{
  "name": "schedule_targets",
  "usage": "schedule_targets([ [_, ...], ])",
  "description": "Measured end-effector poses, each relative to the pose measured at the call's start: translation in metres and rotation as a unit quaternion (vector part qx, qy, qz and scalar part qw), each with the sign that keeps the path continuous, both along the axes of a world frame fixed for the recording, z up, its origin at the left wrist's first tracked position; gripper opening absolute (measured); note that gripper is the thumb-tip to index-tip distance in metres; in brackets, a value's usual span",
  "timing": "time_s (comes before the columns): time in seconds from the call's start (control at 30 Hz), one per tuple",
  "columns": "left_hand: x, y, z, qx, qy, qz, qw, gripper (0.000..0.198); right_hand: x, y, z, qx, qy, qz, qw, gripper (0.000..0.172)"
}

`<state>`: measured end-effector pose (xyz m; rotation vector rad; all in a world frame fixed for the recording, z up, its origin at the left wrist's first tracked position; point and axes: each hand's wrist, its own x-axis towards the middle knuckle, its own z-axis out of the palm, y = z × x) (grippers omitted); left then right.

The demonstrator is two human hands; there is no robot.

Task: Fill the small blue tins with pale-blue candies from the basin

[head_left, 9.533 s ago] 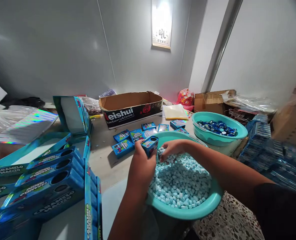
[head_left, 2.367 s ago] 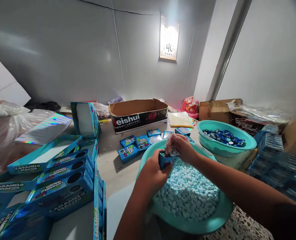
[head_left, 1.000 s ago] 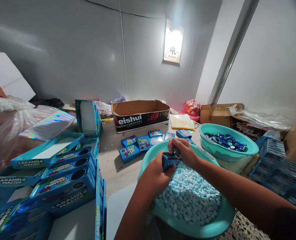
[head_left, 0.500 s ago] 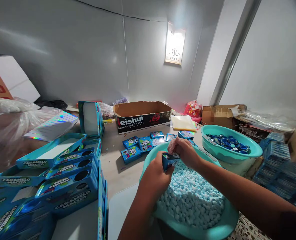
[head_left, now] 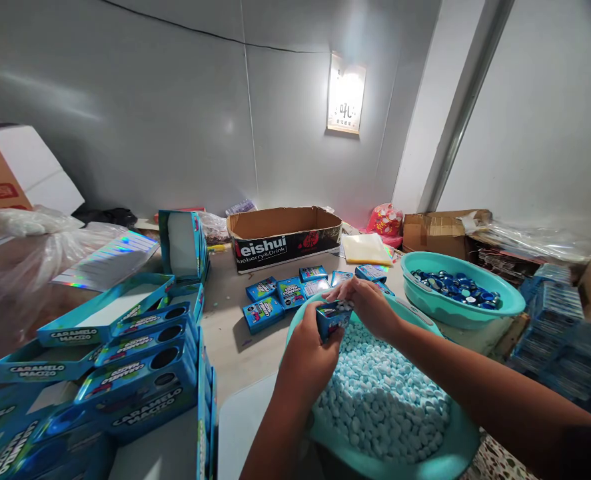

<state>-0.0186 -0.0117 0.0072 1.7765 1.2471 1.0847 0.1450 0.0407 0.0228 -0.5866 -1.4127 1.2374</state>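
My left hand [head_left: 311, 343] is wrapped around a small blue box [head_left: 329, 321], holding it tilted above the near turquoise basin. My right hand [head_left: 368, 303] is curled over the box's upper opening, with pale candies [head_left: 344, 305] showing beneath its fingers. The basin [head_left: 462, 460] is filled with light blue and white candies [head_left: 390, 393]. Just beyond its left rim, several small blue printed boxes [head_left: 264, 313] lie on the table.
Blue display boxes [head_left: 140, 393] and trays [head_left: 70, 331] are stacked at left. A black-sided carton [head_left: 285, 250] stands at the back. Right of it are a yellowish pad [head_left: 368, 249] and a turquoise basin [head_left: 465, 320] of shiny blue round pieces. Wrapped blue packs [head_left: 552, 313] are piled far right.
My right fingers have lowered and flattened over the box opening, and the box has turned to show more of its face. The view has tipped slightly upward.
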Motion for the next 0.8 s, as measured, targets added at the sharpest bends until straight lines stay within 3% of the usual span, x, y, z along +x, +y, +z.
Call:
schedule_targets([
  [0.33,0.003,0.006,-0.005,0.008,-0.096,0.091,0.991,0.046,0.006,0.008,-0.012,0.026,-0.127,-0.024,0.991,0.044],
  [0.8,0.002,0.006,-0.005,0.008,-0.095,0.084,0.992,0.044,0.005,0.007,-0.01,0.006,-0.12,-0.071,0.99,0.048],
])
